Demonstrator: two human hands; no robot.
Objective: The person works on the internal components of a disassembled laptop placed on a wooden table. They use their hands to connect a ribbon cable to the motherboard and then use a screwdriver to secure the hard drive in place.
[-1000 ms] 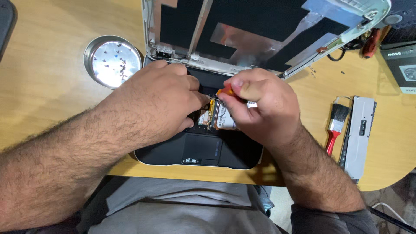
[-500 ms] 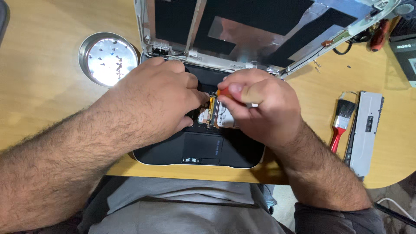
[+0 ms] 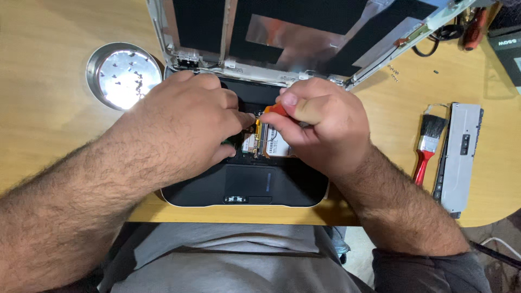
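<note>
Screwdriver, orange handle, is pinched in the right hand just above the opened laptop base, over the exposed drive bay at the base's middle. Only a short stub of handle shows between thumb and curled fingers; the shaft and tip are hidden, so I can't tell if the tip is seated. The handle's long axis looks steeply tilted, butt end up and toward the hinge side of the base, working end down toward the silver drive and its amber flex ribbon. That fits a grip for pressing down on a small fastener. Right hand is closed tight around the tool. Left hand lies palm down on the left half of the base, fingers curled in toward the same bay, fingertips at the ribbon edge; it looks like it's steadying the part or the base, but whether it pinches anything is hidden, can't tell. Laptop base sits at the near edge of the bench, trackpad toward the person, stripped lid frame folded back behind it. Round metal dish with loose screws sits on the bench left of the base, within left-hand reach, sensible for parts. Right of the base: red-handled brush and a long grey module, both lying lengthwise, roughly parallel to the base's right edge, apart from it.
</note>
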